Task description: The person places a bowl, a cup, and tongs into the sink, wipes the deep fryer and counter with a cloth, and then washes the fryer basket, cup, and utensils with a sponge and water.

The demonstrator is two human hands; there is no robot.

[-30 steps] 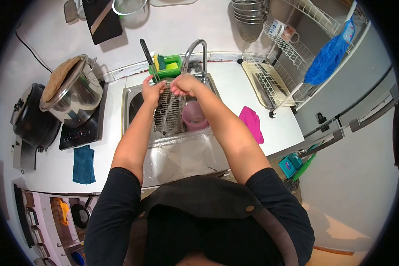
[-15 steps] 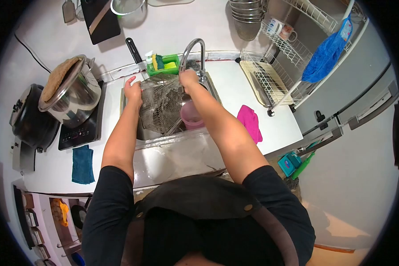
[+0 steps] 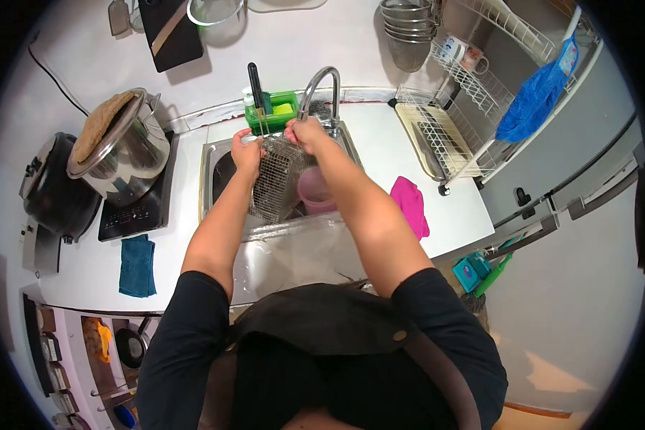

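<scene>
A wire-mesh grill basket is held over the sink, its black handle pointing toward the wall. Closed on the basket's far left edge is my left hand, near the base of the handle. My right hand grips the far right corner, right under the spout of the faucet. Below my right wrist a pink tub sits in the sink, partly covered by the mesh and my forearm. A dark round item shows in the basin left of the basket.
Behind the sink stands a green caddy with sponges. A steel pot rests on the induction cooker at left. At right are a pink cloth and a wire dish rack. A teal cloth lies at the front left.
The grill basket has turned, and its handle has swung right and more upright. My left hand has shifted right, closer to my right hand. The view has moved slightly.
</scene>
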